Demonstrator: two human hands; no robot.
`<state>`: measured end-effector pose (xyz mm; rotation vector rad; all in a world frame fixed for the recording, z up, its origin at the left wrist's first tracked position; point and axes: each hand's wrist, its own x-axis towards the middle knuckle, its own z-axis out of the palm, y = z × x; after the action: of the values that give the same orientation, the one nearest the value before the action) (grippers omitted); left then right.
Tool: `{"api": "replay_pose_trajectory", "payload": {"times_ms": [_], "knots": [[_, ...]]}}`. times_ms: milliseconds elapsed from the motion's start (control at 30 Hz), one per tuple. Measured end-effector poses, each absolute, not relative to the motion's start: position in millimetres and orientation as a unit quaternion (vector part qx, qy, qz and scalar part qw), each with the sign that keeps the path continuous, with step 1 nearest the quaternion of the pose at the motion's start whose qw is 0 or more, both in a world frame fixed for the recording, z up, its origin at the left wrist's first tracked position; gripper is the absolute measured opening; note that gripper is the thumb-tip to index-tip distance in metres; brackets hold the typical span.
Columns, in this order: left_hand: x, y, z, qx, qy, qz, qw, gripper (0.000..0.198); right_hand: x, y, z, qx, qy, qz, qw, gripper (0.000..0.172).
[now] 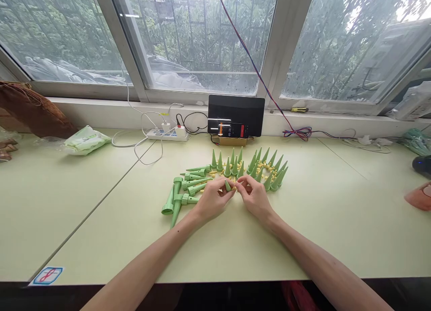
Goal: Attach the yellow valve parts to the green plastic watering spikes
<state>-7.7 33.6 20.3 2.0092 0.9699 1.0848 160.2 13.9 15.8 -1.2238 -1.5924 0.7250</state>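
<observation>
My left hand (215, 198) is closed around a green cone (228, 185), whose tip shows between the fingers. Close beside it, my right hand (254, 196) pinches at the cone's lower end; what its fingertips hold is too small to make out, perhaps a yellow piece. Behind my hands, several green cones (278, 180) stand upright in curved rows on the table. Small yellow pieces (267, 168) lie among them. To the left, several green cones with ridged collars (177, 196) lie on their sides, some crossing each other.
A dark tablet (235, 109) with a phone (231, 130) before it stands at the back. A power strip (167, 134) with cables and a green-white packet (86, 140) sit back left. An orange object (418, 197) is far right.
</observation>
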Motion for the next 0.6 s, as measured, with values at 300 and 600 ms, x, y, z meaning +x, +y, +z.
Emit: {"api": "replay_pose_trajectory", "payload": {"times_ms": [300,600], "knots": [[-7.9,32.5,22.0,0.77,0.405,0.384,0.31,0.007,159.1,9.3,19.0,-0.486,-0.662,0.245,0.515,0.026],[-2.3,25.0,25.2,0.774,0.365,0.355,0.375,0.012,157.5,8.1,17.6,-0.476,-0.691,0.239,0.49,0.019]]}}
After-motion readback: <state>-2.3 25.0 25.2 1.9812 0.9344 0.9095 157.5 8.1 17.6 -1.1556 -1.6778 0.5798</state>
